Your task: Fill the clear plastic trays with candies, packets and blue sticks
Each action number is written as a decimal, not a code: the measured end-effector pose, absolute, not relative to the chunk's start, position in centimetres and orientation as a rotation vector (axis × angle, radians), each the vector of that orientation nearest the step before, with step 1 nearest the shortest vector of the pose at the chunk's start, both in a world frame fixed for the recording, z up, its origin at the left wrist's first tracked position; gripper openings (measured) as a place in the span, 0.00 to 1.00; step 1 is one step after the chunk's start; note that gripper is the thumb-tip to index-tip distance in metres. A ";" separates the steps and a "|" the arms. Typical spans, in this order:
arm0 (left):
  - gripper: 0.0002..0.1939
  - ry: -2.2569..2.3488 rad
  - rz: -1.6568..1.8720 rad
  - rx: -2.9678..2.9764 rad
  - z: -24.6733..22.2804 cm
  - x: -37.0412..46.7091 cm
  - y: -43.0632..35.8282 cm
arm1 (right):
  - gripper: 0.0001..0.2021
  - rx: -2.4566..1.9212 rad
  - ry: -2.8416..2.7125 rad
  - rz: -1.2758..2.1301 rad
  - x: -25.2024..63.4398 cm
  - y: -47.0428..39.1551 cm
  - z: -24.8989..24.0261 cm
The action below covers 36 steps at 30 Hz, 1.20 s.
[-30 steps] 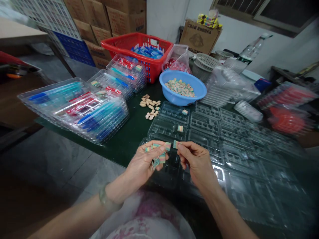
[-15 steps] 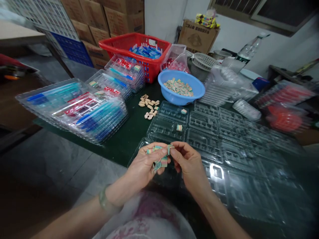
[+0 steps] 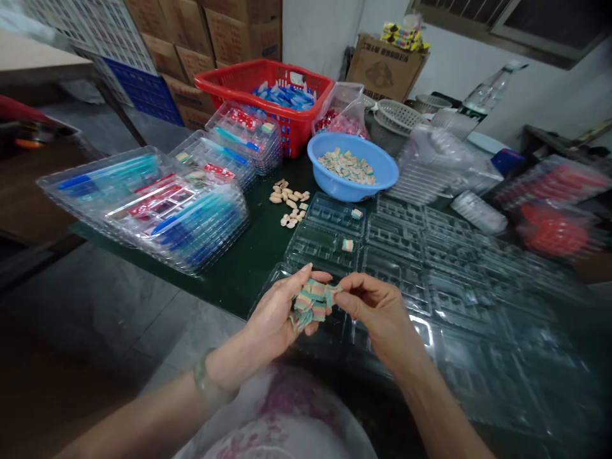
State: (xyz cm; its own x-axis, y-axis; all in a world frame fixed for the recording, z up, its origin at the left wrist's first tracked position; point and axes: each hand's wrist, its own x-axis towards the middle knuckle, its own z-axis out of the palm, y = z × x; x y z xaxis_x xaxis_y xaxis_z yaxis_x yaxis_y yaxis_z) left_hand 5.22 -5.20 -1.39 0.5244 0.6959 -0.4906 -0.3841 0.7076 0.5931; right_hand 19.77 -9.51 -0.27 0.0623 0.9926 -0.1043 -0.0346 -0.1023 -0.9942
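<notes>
My left hand [image 3: 275, 315] is cupped around a small pile of pastel-striped pieces [image 3: 310, 299], its thumb raised off them. With thumb and forefinger, my right hand [image 3: 375, 309] pinches one striped piece [image 3: 331, 294] at the right side of that pile. Just beyond my hands lie clear plastic trays [image 3: 315, 245] with moulded compartments. One striped piece [image 3: 347, 245] sits in the nearer of two of these trays, and another [image 3: 356, 214] in the farther one. A blue bowl [image 3: 320, 175] farther back holds many more of the same pieces.
Filled, stacked trays [image 3: 191, 217] with blue pens stand at the left. Peanuts [image 3: 287, 194] lie beside the bowl. Behind are a red basket [image 3: 224, 83] of blue items and a bag of red items [image 3: 342, 115]. More clear trays [image 3: 459, 299] cover the table's right side.
My left thumb has lifted off the pile, so more striped pieces show. My right hand has shifted slightly right, still pinching a piece. The whole view has moved a little.
</notes>
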 end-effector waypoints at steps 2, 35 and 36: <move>0.18 0.773 0.683 0.473 -1.4 5.3 -5.3 | 0.06 -1.359 -1.208 1.259 19.5 -9.6 0.0; 0.20 0.770 0.588 0.533 -1.3 5.4 -5.2 | 0.03 -1.711 -1.919 0.380 18.8 -10.5 0.3; 0.20 0.764 0.581 0.518 -1.4 5.4 -5.2 | 0.04 -1.704 -1.891 0.351 18.7 -10.6 0.0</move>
